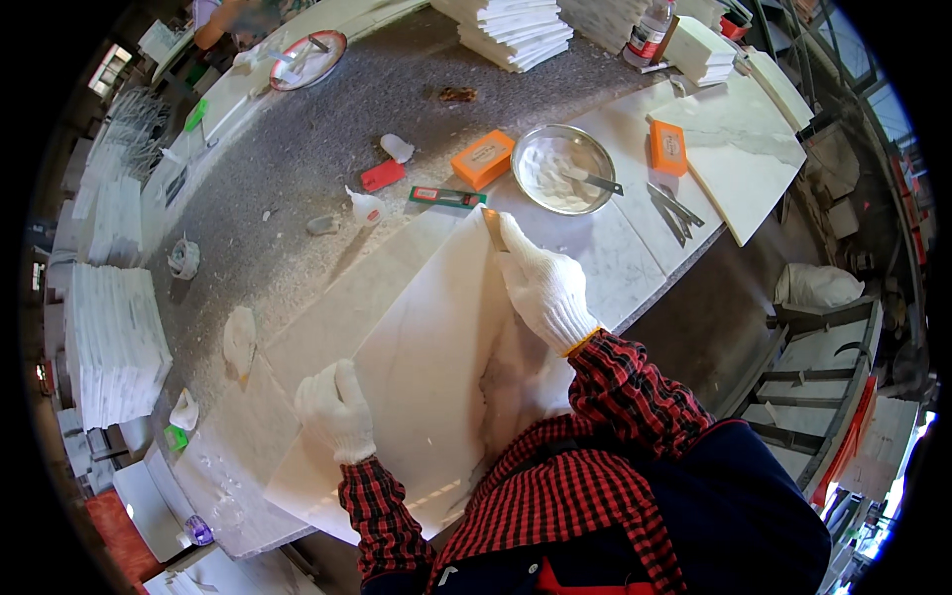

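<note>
A pale, polished marble slab (424,327) lies slanting across the table's near edge in front of me, close to my body. My left hand (335,412), in a white knitted glove, closes on the slab's left edge with its fingers curled. My right hand (547,288), gloved the same, grips the slab's right edge near its far corner. A narrow brownish strip (493,228) shows beside the right fingertips; I cannot tell what it is. Just past that corner lies a green flat package (448,197). The undersides of both hands are hidden.
Beyond my right hand stand a metal bowl (563,171) of white paste with a scraper, an orange box (483,160), another orange box (667,148) and loose metal blades (676,212). Marble stacks (117,347) rise at left. A plastic bottle (650,35) stands far right.
</note>
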`<control>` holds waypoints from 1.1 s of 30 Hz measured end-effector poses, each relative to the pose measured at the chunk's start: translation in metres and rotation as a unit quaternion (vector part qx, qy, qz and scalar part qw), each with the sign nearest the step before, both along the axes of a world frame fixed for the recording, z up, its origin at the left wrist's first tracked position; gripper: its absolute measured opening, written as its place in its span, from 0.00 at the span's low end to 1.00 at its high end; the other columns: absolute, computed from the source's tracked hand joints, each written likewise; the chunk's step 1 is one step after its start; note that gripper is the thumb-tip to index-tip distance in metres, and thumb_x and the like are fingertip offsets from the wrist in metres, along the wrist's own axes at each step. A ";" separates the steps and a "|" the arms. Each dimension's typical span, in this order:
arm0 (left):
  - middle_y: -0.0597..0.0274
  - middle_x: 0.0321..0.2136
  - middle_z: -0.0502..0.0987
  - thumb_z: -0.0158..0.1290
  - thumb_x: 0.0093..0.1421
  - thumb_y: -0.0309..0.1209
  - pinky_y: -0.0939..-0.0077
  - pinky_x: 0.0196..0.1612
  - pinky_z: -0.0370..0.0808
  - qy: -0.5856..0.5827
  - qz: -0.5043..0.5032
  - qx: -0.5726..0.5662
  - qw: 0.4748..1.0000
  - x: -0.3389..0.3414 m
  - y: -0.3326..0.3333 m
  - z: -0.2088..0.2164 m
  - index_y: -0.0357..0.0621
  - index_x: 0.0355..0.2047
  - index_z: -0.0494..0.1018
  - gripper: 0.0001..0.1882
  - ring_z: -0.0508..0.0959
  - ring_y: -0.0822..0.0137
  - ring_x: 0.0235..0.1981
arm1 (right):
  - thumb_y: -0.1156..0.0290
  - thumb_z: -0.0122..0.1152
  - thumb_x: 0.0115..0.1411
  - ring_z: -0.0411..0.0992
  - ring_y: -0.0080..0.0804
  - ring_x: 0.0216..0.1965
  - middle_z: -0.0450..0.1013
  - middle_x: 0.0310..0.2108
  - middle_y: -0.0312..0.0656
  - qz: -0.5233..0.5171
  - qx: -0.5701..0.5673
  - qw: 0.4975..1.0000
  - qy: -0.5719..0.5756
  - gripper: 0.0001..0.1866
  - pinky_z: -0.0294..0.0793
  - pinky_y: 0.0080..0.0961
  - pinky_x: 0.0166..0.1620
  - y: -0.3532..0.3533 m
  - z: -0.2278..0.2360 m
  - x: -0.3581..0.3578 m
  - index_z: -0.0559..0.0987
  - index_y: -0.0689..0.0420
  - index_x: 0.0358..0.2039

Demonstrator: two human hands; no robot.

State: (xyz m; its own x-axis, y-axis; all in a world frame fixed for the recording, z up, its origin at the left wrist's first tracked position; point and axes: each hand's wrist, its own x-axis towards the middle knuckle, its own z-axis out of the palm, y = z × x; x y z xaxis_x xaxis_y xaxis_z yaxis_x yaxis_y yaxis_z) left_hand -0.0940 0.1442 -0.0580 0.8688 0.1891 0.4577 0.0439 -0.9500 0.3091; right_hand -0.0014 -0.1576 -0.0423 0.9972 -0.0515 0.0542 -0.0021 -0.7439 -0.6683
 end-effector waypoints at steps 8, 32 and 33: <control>0.56 0.22 0.76 0.58 0.65 0.37 0.54 0.36 0.69 0.000 0.004 -0.009 1.000 -0.002 0.001 -0.002 0.44 0.27 0.81 0.12 0.75 0.51 0.28 | 0.64 0.60 0.65 0.79 0.57 0.32 0.79 0.29 0.54 0.001 0.013 1.000 -0.007 0.31 0.77 0.47 0.36 -0.001 -0.005 -0.006 0.68 0.40 0.69; 0.57 0.21 0.76 0.59 0.61 0.37 0.54 0.37 0.70 -0.007 0.061 0.019 0.998 -0.005 -0.014 0.018 0.47 0.22 0.79 0.12 0.75 0.52 0.30 | 0.68 0.64 0.65 0.83 0.41 0.31 0.82 0.35 0.51 0.030 0.082 0.994 -0.067 0.30 0.81 0.34 0.37 -0.014 -0.005 -0.027 0.71 0.53 0.67; 0.57 0.21 0.76 0.59 0.61 0.37 0.54 0.37 0.70 -0.005 0.058 0.020 0.998 -0.006 -0.012 0.014 0.47 0.22 0.80 0.12 0.75 0.52 0.30 | 0.68 0.64 0.65 0.83 0.41 0.31 0.81 0.35 0.51 0.032 0.090 0.994 -0.047 0.30 0.81 0.34 0.37 -0.014 -0.003 -0.026 0.71 0.53 0.68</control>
State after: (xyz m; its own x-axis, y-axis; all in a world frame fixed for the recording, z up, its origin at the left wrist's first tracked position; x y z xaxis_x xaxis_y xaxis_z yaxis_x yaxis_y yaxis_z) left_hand -0.0998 0.1319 -0.0437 0.8372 0.2693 0.4760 0.1515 -0.9505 0.2713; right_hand -0.0275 -0.1720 -0.0457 0.9898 -0.0056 0.1424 0.1096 -0.6080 -0.7863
